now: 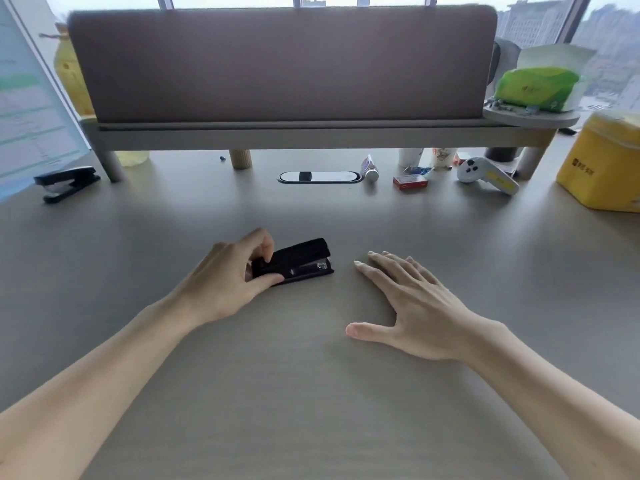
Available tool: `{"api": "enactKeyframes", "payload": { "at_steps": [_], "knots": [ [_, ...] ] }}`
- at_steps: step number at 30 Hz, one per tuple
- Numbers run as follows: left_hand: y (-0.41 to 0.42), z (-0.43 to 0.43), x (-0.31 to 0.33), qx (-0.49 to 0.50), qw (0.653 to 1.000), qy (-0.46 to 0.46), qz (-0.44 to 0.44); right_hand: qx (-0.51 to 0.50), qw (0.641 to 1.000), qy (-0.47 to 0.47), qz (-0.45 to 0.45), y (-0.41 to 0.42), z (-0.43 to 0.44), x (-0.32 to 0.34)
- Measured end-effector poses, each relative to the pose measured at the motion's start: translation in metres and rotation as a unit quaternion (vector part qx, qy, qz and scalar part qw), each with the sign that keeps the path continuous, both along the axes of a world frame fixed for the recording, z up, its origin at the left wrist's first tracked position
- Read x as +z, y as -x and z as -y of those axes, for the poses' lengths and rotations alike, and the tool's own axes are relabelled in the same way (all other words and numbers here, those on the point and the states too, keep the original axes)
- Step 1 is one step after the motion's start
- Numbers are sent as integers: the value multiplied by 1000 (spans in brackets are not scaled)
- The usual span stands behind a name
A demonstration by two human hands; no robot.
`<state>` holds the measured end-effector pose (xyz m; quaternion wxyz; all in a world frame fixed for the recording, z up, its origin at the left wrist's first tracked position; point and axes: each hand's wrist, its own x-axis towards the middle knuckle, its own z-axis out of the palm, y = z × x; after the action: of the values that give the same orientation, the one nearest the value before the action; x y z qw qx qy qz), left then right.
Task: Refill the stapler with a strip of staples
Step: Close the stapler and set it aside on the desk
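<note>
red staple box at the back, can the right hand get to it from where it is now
Probably yes: the right hand lies flat and empty, and bare desk runs between it and the red box.

A second black stapler (67,182) lies at the far left of the grey desk (311,393), beside a mauve fabric divider panel (280,64) on pale round legs. Further right lie a small red box (410,182), a white handheld controller (486,174) and a yellow bag (604,161). A green tissue pack (536,86) sits on a small round shelf (530,116) above them.

Black stapler (298,261) lies flat on tabletop (311,393), closed, nose toward 3 o'clock, metal showing at front. Small red staple box (410,182) sits far off at 1 o'clock.
</note>
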<state>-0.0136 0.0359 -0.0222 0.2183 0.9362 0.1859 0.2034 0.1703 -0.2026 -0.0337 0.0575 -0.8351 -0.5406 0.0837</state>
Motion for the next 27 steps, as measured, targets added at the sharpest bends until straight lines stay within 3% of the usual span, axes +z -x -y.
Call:
{"api": "enactKeyframes", "payload": {
  "at_steps": [11,27],
  "knots": [
    [-87,-75,-14,177,983,-25,51,-7,1000,-9,-1,-38,-51,-6],
    [-160,-104,-13,207,977,-42,22,8,1000,-13,14,-49,-61,-9]
  ]
}}
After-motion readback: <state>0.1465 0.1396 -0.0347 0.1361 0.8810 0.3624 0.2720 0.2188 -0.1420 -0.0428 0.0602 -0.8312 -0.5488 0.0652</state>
